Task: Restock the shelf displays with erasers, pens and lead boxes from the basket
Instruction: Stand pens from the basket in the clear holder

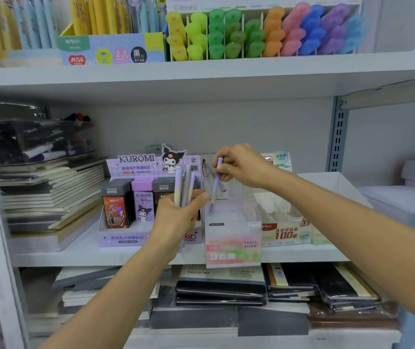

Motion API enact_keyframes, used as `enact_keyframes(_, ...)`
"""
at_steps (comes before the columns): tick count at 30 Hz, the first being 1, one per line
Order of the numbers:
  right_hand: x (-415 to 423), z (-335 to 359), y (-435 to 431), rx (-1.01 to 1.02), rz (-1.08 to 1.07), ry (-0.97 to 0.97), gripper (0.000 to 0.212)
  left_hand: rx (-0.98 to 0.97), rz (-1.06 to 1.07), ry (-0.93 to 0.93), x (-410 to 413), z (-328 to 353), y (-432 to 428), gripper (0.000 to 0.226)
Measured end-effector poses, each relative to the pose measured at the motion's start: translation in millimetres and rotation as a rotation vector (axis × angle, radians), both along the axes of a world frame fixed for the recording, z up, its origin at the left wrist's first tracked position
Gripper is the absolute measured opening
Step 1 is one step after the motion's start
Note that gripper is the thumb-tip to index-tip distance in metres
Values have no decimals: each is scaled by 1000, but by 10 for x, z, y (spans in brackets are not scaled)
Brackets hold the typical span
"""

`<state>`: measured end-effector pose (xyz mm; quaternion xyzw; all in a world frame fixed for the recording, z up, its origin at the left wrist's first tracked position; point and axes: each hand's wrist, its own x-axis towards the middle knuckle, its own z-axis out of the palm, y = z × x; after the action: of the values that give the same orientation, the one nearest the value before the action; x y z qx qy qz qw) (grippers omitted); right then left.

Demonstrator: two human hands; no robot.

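Note:
My left hand point(179, 217) grips a small bunch of pastel pens point(184, 185), held upright in front of the purple Kuromi lead-box display point(135, 238). My right hand point(241, 165) pinches a single lilac pen point(217, 181) near its top, tip down, over the open top of a clear "Fruit Soda" pen display box point(234, 245) on the middle shelf. The tip reaches just inside the box. Lead boxes point(142, 205) stand in rows in the Kuromi display. The basket is out of sight.
A cream lead display point(285, 233) stands right of the clear box. Stacked notebooks point(50, 195) fill the shelf's left, with more notebooks point(226, 288) on the shelf below. Highlighters point(264, 31) and pens point(110, 16) line the top shelf. A slotted upright point(337, 137) is at the right.

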<state>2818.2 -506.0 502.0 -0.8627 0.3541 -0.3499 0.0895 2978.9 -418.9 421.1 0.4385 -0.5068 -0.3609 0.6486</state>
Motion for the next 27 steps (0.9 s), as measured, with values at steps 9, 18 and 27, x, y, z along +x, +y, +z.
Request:
enact_keyframes(9, 175, 65, -48, 12, -26, 13, 1, 2, -7, -5, 37, -3, -22, 13)
enact_keyframes(18, 166, 15, -59, 2, -38, -64, 10, -8, -1, -5, 18, -6, -47, 11)
enact_keyframes(27, 95, -74, -18, 8, -17, -50, 12, -5, 17, 15, 3, -40, -63, 12)
